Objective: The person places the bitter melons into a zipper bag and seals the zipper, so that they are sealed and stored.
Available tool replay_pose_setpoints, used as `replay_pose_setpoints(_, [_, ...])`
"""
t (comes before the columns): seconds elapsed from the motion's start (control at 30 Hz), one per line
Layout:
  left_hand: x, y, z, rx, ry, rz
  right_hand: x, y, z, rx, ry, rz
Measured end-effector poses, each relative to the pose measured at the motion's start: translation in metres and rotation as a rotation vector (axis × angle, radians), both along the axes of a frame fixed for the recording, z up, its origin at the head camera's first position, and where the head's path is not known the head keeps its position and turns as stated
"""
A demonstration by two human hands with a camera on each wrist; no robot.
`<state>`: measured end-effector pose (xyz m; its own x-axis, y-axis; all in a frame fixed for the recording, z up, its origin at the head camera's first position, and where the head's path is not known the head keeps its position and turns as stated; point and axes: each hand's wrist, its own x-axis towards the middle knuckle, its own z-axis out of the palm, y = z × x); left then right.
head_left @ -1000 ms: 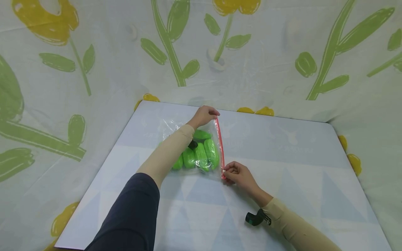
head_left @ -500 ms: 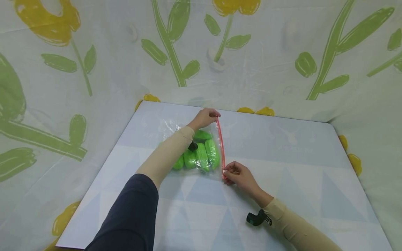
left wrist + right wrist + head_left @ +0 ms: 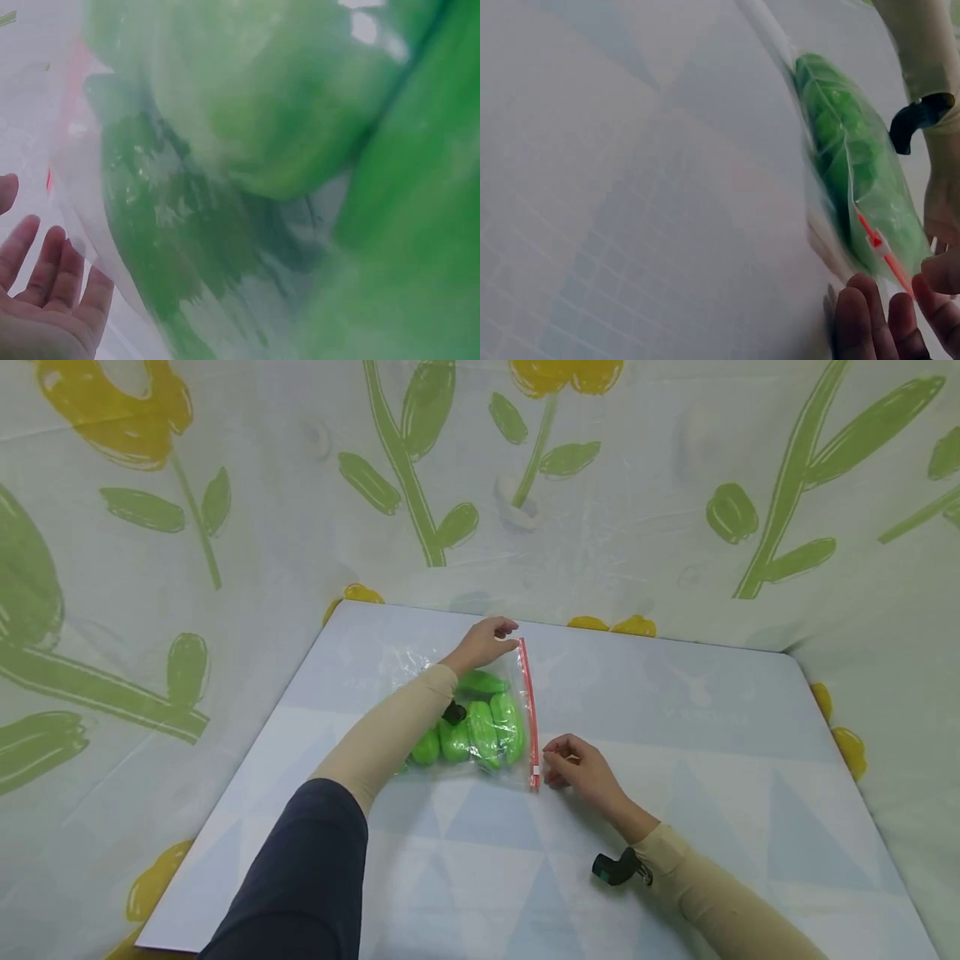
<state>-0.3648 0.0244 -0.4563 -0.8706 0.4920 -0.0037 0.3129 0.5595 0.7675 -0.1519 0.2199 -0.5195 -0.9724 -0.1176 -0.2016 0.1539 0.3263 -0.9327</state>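
A clear zip bag (image 3: 519,685) lies on the table, with several plump, bright green oblong pieces (image 3: 483,735) inside; their kind is unclear. Its red zip strip (image 3: 528,706) runs along the right side, and a white slider (image 3: 536,770) sits near the strip's near end. At the far end of the strip is my left hand (image 3: 483,642), fingers loosely bent and holding nothing; in the left wrist view its fingers spread beside the bag. My right hand (image 3: 588,772) stands just right of the slider, a small gap between them, with fingers relaxed.
The white table (image 3: 675,810) has pale blue triangles printed on it. A curtain (image 3: 622,543) with green and yellow flowers surrounds its back and sides. Black wrist cameras sit on both forearms, the right one (image 3: 617,867) low above the table.
Both hands have let go of the zip strip. The left has drawn slightly left off its far end, the right slightly right of the slider. The bag has stayed almost in place.
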Motion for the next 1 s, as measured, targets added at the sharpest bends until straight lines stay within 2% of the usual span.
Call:
replay_pose_setpoints(0.13, [0.002, -0.006, 0.001, 0.018, -0.001, 0.006, -0.007, 0.006, 0.001, 0.029, -0.011, -0.022])
replay_pose_setpoints(0.3, [0.009, -0.018, 0.003, 0.022, 0.02, 0.017, -0.018, 0.015, 0.005, 0.098, 0.031, -0.025])
replay_pose_setpoints(0.57, [0.019, -0.041, 0.005, -0.017, 0.03, 0.026, -0.035, 0.027, 0.015, 0.177, 0.032, -0.037])
replay_pose_setpoints(0.77, [0.031, -0.06, 0.002, -0.042, 0.05, 0.071, -0.044, 0.038, 0.016, 0.226, 0.015, -0.06])
replay_pose_setpoints(1.0, [0.042, -0.091, 0.001, -0.025, 0.102, 0.151, -0.052, 0.058, 0.015, 0.338, 0.034, -0.095])
